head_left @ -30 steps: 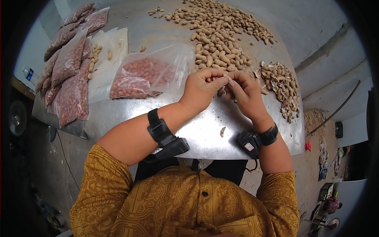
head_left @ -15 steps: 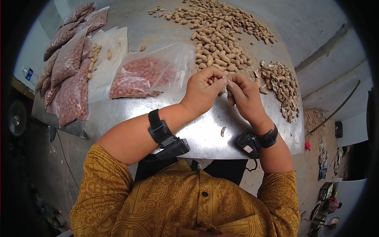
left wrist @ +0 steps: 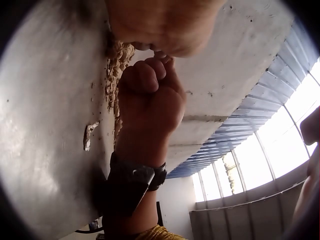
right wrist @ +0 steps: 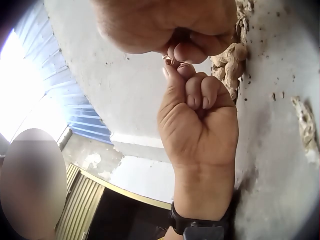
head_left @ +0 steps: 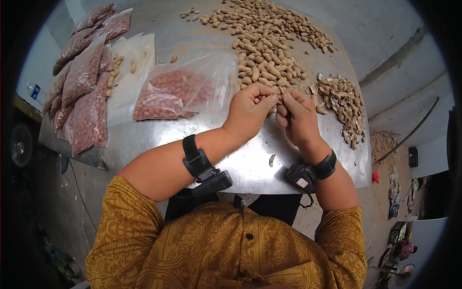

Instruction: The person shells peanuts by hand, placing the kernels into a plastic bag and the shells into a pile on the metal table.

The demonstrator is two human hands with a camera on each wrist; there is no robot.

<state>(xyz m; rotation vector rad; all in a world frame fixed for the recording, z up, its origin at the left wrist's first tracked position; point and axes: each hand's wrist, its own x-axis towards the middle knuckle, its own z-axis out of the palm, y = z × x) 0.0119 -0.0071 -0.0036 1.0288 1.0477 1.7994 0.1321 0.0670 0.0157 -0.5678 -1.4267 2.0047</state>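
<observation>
Both hands meet above the near end of the peanut pile (head_left: pixel 269 62). Left hand (head_left: pixel 248 111) and right hand (head_left: pixel 301 118) pinch a small peanut (head_left: pixel 280 91) between thumbs and fingertips, which hide most of it. In the right wrist view, a bit of pale shell (right wrist: pixel 167 58) shows where the left hand (right wrist: pixel 200 120) meets the right hand (right wrist: pixel 165 22), its other fingers curled. The left wrist view has the right hand (left wrist: pixel 150 100) below the left hand (left wrist: pixel 165 22); what they pinch is hidden there.
A clear bag of red kernels (head_left: pixel 173 94) lies left of the hands, beside a flat empty bag (head_left: pixel 130 91) with loose peanuts. Filled bags (head_left: pixel 86 72) are stacked farther left. Empty shells (head_left: pixel 341 101) are heaped at the right. One shell piece (head_left: pixel 272 160) lies near the table's front edge.
The right hand has turned somewhat and its thumb and fingers have shifted at the peanut. The left hand has barely moved.
</observation>
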